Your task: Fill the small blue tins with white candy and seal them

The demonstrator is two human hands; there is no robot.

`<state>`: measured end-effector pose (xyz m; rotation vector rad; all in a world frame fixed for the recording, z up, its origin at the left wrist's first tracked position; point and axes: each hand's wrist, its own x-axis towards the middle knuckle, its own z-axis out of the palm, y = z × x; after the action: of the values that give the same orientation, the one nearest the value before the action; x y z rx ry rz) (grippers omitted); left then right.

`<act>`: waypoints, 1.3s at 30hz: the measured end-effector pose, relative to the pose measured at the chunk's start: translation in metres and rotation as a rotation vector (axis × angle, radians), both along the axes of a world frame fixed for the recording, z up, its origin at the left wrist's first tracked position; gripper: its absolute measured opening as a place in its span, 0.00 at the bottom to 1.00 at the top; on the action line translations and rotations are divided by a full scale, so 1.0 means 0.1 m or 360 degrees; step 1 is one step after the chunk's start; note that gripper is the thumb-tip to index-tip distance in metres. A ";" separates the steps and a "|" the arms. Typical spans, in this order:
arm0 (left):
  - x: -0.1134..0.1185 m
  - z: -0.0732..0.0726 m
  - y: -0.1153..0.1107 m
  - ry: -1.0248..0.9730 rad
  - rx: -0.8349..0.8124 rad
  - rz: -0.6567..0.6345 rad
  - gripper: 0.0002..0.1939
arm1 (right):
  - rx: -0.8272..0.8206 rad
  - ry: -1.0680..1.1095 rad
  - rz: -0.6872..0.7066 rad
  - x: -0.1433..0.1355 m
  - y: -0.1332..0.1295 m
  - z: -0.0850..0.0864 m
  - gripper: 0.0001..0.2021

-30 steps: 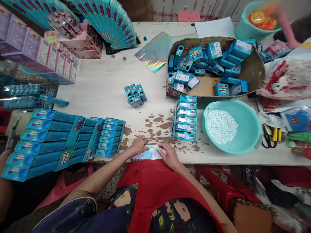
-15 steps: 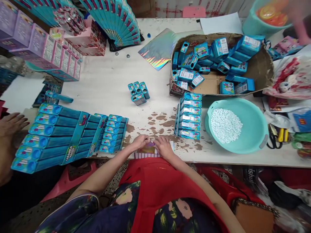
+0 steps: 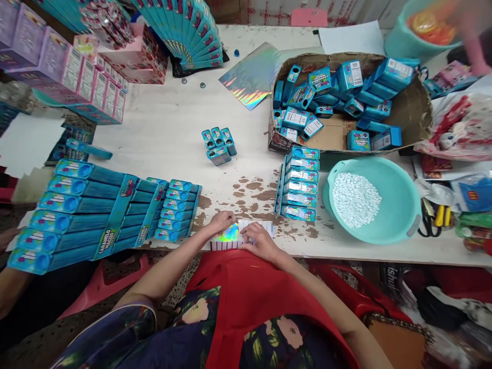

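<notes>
A shiny holographic strip (image 3: 227, 234) lies at the table's front edge, over a white sheet with dark stripes (image 3: 225, 246). My left hand (image 3: 223, 221), fingers bent together, rests on the strip's upper edge. Just right of the strip, my right hand (image 3: 260, 241) is curled over a white lined sheet (image 3: 268, 225); its fingertips come together, and whatever they pinch is too small to make out. Beyond my hands stand several small blue boxes (image 3: 219, 155). A row of blue boxes (image 3: 302, 187) is to the right of my right hand.
Stacked blue boxes (image 3: 73, 205) fill the left front. At right are a teal basin (image 3: 400, 200) of white pieces, a cardboard box (image 3: 326, 130) of blue boxes and scissors (image 3: 429, 218). A holographic sheet (image 3: 249, 77) lies farther back. Another person's arm (image 3: 13, 289) is at far left.
My hands have moved apart slightly, uncovering the bright strip between them. My right hand has shifted down and its fingers have curled. The other person's hand at left has moved down behind the stacked boxes.
</notes>
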<state>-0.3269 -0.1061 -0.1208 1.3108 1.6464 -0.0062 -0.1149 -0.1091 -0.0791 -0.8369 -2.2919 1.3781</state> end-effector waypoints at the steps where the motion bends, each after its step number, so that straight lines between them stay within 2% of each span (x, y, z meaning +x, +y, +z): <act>1: 0.01 0.02 0.00 0.0019 0.0016 0.0014 0.11 | -0.0106 0.0060 -0.0108 0.00 0.00 0.09 0.11; 3: 0.05 0.13 0.01 -0.0037 0.0149 0.0122 0.13 | -0.0305 0.0157 -0.0363 0.02 0.02 0.30 0.09; 4: 0.07 0.23 0.02 -0.0181 0.0238 0.0221 0.15 | -0.0396 0.0196 -0.0503 0.03 0.04 0.41 0.08; 6: 0.15 0.48 0.06 -0.0719 0.0329 0.0401 0.21 | -0.0544 0.0269 -0.0741 0.05 0.10 0.63 0.07; 7: 0.20 0.62 0.08 -0.1029 0.0296 0.0440 0.23 | -0.0593 0.0303 -0.0837 0.06 0.13 0.73 0.07; 9: 0.30 0.90 0.15 -0.1415 0.0141 0.0415 0.22 | -0.0616 0.0330 -0.1010 0.09 0.21 0.88 0.06; 11: 0.40 1.13 0.24 -0.1439 0.0060 0.0407 0.18 | -0.0528 0.0299 -0.1189 0.12 0.29 1.00 0.06; 13: 0.49 1.29 0.37 -0.1344 0.0102 0.0408 0.16 | -0.0367 0.0231 -0.1353 0.14 0.38 1.08 0.07; 17: 0.66 1.46 0.83 -0.1173 0.0434 0.0301 0.14 | -0.0064 0.0137 -0.1576 0.21 0.73 1.18 0.09; 22: 0.91 1.49 1.59 -0.0996 0.0847 0.0170 0.10 | 0.0074 0.0143 -0.1854 0.35 1.53 1.09 0.10; 25: 1.02 1.39 1.97 -0.0829 0.1036 0.0124 0.09 | 0.0176 -0.0071 -0.1933 0.38 1.93 0.99 0.09; 27: 1.08 1.29 2.13 -0.0728 0.1103 0.0109 0.09 | 0.0272 -0.0289 -0.1946 0.37 2.08 0.94 0.07; 31: 1.16 1.08 2.24 -0.0540 0.1056 0.0163 0.09 | 0.0372 -0.0521 -0.1946 0.35 2.20 0.85 0.05; 33: 1.18 1.02 2.23 -0.0440 0.1004 0.0225 0.10 | 0.0300 -0.0420 -0.1995 0.39 2.24 0.80 0.09; 36: 1.19 0.98 2.17 -0.0303 0.0916 0.0294 0.16 | 0.0037 -0.0158 -0.2052 0.51 2.29 0.72 0.15; 39: 1.26 0.92 2.04 -0.0513 0.0989 0.0517 0.24 | -0.0038 -0.0052 -0.1988 0.60 2.33 0.62 0.21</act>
<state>-0.2012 0.0976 -0.0292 1.3748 1.6125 0.9276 -0.0544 0.1235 -0.0171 -1.8159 -1.2086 0.7547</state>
